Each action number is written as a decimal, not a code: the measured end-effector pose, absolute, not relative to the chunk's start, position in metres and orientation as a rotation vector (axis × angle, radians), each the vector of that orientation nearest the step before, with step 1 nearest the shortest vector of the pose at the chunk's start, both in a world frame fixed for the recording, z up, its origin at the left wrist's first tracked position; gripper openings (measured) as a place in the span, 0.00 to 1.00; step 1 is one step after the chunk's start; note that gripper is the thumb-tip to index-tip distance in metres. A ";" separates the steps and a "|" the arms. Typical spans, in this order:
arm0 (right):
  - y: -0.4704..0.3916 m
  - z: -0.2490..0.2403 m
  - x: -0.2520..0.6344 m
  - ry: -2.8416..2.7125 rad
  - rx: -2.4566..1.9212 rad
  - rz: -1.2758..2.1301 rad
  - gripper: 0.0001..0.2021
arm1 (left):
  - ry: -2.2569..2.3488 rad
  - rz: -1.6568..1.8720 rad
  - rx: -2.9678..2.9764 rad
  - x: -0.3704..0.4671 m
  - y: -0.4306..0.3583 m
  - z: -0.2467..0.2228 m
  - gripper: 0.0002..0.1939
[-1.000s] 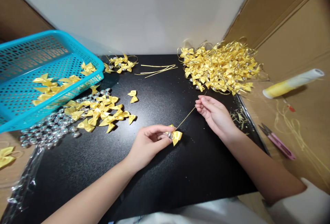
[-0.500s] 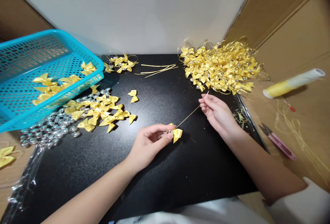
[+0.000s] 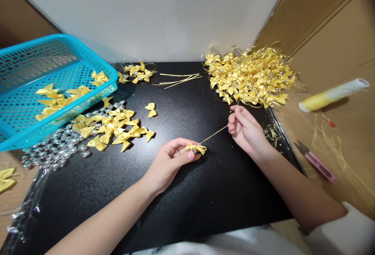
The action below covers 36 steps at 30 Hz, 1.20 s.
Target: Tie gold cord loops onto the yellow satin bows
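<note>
Between the thumb and fingers of my left hand (image 3: 171, 163) is a yellow ribbon bow (image 3: 202, 149) with a shiny silver bead partly hidden by the thumb. A thin yellowish thread (image 3: 215, 133) runs taut from the bow up to my right hand (image 3: 247, 128). The right fingers are closed on the thread, and a thin end of it sticks out above them. Just beyond the right hand lies a large heap of yellow bows (image 3: 252, 77) with gold loops and silver beads.
A blue basket (image 3: 96, 57) with yellow bows stands at left. Beside it lie silver beads (image 3: 55, 145) and loose bows (image 3: 117, 126). Gold cord pieces (image 3: 178, 78) lie at the back. Pink-handled snips (image 3: 319, 165), a yellow-white tube (image 3: 334, 94) and loose thread (image 3: 340, 153) are at right.
The bow in my left hand has turned, showing more of its edge. My right hand has shifted slightly right and its fingers have curled in, the thread still stretched between both hands.
</note>
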State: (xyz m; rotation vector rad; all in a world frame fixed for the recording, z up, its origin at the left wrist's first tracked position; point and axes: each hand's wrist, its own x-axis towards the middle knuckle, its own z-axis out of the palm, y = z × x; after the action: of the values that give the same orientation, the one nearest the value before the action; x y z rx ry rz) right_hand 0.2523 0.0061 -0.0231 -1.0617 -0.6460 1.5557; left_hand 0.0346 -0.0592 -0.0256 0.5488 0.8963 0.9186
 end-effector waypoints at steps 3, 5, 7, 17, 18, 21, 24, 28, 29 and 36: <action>0.006 -0.022 0.252 -0.644 -1.029 1.608 0.16 | 0.853 0.907 0.514 0.035 -0.059 -0.024 0.09; 0.005 -0.020 0.251 -0.643 -1.018 1.648 0.15 | 0.818 0.905 0.490 0.035 -0.059 -0.025 0.08; 0.005 -0.020 0.251 -0.638 -1.022 1.673 0.12 | 0.781 0.894 0.466 0.034 -0.059 -0.027 0.08; 0.006 -0.022 0.251 -0.607 -1.001 1.697 0.15 | 0.636 0.729 0.404 0.034 -0.059 -0.028 0.13; 0.006 -0.023 0.251 -0.604 -1.002 1.697 0.15 | 0.618 0.736 0.407 0.033 -0.060 -0.028 0.11; 0.005 -0.024 0.250 -0.608 -1.009 1.703 0.15 | 0.578 0.763 0.398 0.032 -0.061 -0.028 0.09; 0.004 -0.025 0.249 -0.623 -1.035 1.715 0.14 | 0.584 0.795 0.423 0.031 -0.061 -0.029 0.10; 0.004 -0.026 0.247 -0.624 -1.070 1.693 0.14 | 0.652 0.850 0.540 0.031 -0.060 -0.030 0.13; 0.004 -0.026 0.247 -0.631 -1.075 1.682 0.14 | 0.667 0.856 0.580 0.031 -0.060 -0.030 0.14; 0.006 -0.029 0.253 -0.936 -1.258 1.411 0.16 | 0.804 0.981 0.980 0.029 -0.062 -0.024 0.05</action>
State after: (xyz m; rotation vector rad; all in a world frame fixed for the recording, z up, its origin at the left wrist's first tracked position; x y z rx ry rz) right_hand 0.2532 0.0062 -0.0288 -1.2578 -0.9358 1.4105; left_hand 0.0293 -0.0619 -0.0235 0.9800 0.8039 0.9806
